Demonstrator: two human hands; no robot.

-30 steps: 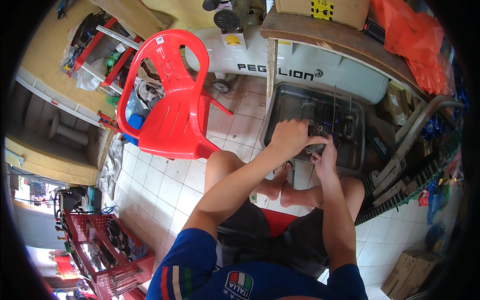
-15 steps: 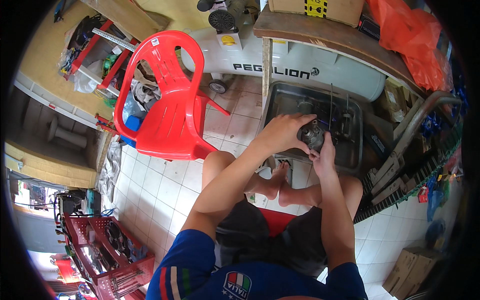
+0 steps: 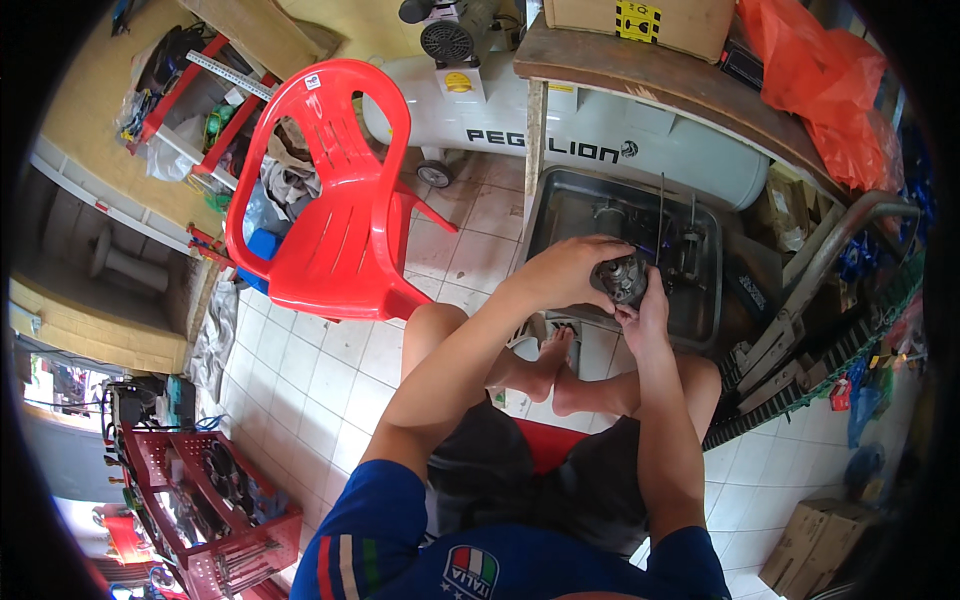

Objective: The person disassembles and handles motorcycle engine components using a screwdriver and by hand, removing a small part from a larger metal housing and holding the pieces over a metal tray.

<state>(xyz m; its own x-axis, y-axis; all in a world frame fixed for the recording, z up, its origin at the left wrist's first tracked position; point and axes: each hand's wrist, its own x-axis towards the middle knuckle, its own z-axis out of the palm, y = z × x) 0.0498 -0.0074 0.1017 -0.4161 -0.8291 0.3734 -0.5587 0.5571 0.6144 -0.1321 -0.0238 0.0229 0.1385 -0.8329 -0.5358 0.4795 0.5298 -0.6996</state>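
Note:
My left hand [image 3: 572,268] grips a dark grey, round metal housing [image 3: 622,279] from the left, fingers over its top and thumb lower down. My right hand [image 3: 644,312] holds the same housing at its right and lower edge. Both hands are in front of a dark metal tray [image 3: 712,310]. In the tray lie dark mechanical parts [image 3: 689,250], and a thin rod [image 3: 661,205] stands up among them, just beyond my hands. My bare feet and knees are below the held piece.
A red plastic chair [image 3: 335,250] stands to the left. Behind the tray are a white compressor tank [image 3: 450,105] and a wooden bench [image 3: 650,75] with a red plastic bag [image 3: 820,95]. A metal railed frame [image 3: 800,340] is at my right, a red tool trolley [image 3: 220,530] lower left.
The housing has been turned in my hands, so its round face now shows upward. My left hand has shifted left and round its side; my right hand has moved slightly down.

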